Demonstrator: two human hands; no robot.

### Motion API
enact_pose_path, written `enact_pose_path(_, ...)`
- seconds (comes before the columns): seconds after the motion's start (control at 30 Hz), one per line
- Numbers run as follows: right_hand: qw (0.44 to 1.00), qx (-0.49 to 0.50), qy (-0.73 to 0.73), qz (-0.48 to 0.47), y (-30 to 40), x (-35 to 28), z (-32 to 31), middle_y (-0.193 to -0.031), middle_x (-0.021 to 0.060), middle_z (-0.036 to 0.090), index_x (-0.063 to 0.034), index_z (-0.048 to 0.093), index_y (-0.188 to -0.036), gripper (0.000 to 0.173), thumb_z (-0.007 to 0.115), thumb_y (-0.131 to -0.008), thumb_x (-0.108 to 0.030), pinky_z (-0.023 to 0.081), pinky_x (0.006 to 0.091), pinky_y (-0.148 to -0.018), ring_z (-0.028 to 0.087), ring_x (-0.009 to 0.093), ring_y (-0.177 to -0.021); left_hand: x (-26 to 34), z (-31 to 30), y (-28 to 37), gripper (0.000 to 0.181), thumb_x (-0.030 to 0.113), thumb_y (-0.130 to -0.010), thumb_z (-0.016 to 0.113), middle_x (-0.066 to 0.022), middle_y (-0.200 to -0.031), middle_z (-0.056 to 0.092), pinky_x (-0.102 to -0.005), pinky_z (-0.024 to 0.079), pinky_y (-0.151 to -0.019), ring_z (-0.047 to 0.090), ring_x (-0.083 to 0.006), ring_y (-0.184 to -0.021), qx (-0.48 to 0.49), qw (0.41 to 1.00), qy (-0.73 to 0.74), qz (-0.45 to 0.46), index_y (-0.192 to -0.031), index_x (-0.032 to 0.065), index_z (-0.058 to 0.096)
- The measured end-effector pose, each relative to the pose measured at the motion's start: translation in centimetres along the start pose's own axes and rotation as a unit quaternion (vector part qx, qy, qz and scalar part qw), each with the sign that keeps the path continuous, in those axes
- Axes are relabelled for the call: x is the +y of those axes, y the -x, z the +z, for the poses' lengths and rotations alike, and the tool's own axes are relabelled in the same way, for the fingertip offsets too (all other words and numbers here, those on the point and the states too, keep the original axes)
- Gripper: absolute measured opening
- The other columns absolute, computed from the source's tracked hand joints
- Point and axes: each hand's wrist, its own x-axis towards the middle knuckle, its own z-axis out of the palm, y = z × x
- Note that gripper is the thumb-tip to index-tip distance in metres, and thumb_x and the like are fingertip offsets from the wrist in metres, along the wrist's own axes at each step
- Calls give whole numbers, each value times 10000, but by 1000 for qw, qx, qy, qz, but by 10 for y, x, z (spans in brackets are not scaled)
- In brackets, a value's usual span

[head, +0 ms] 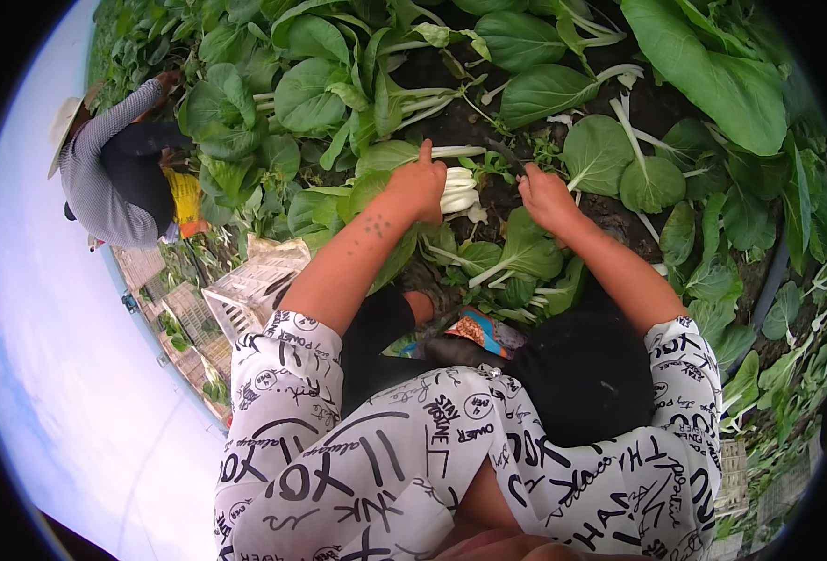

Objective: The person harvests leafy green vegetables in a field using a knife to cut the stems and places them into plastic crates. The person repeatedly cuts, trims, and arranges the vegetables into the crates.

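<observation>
Fingers of my left hand wrap around a head of leafy greens with thick white stems; the stem ends point right, and its leaves lie beneath my forearm. One finger reaches over a single loose white stalk just above. To the right, my right hand is closed on the handle end of a dark curved blade, which looks like a sickle or knife and points up and left. The blade is apart from the stems. Loose green leaves lie on the soil below the hands.
Rows of leafy greens grow ahead. Cut leaves are scattered on the soil at the right. A white plastic crate stands at the left, near more crates. Another person in a hat crouches far left. A printed packet lies between my legs.
</observation>
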Motion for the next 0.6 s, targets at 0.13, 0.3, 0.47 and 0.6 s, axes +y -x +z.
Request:
enact_pose_path(0.13, 999, -22, 11, 29, -9, 10, 22, -696, 268, 574, 45, 483, -877, 212, 467, -860, -165, 441, 521, -640, 561, 447, -675, 3, 19, -26, 679, 187, -535, 764, -307, -1407, 227, -394, 493, -852, 570, -369, -1039, -44, 998, 3, -35, -1111, -43, 488)
enact_pose_path(0.3, 996, -59, 19, 63, -2, 9, 29, -697, 263, 580, 53, 480, -891, 211, 458, -862, -155, 447, 519, -633, 567, 447, -669, -7, 25, -26, 668, 184, -539, 757, -270, -1400, 278, -391, 497, -850, 569, -353, -1047, -54, 998, 22, -17, -1116, -41, 505)
enact_pose_path(0.47, 997, -54, 36, 41, -1, 24, 44, -735, 257, 592, 52, 482, -918, 229, 438, -883, -170, 462, 500, -595, 570, 433, -629, 0, 18, -14, 649, 176, -546, 757, -252, -1380, 318, -387, 507, -830, 593, -342, -997, -27, 1000, -6, -8, -1102, -48, 510)
enact_pose_path(0.6, 968, -149, -150, 134, -6, 20, 45, -745, 217, 597, 48, 492, -937, 258, 447, -900, -204, 471, 474, -573, 585, 374, -595, 2, 18, -6, 627, 161, -560, 760, -232, -1338, 366, -387, 519, -791, 616, -327, -937, -14, 999, -29, -9, -1096, -47, 510)
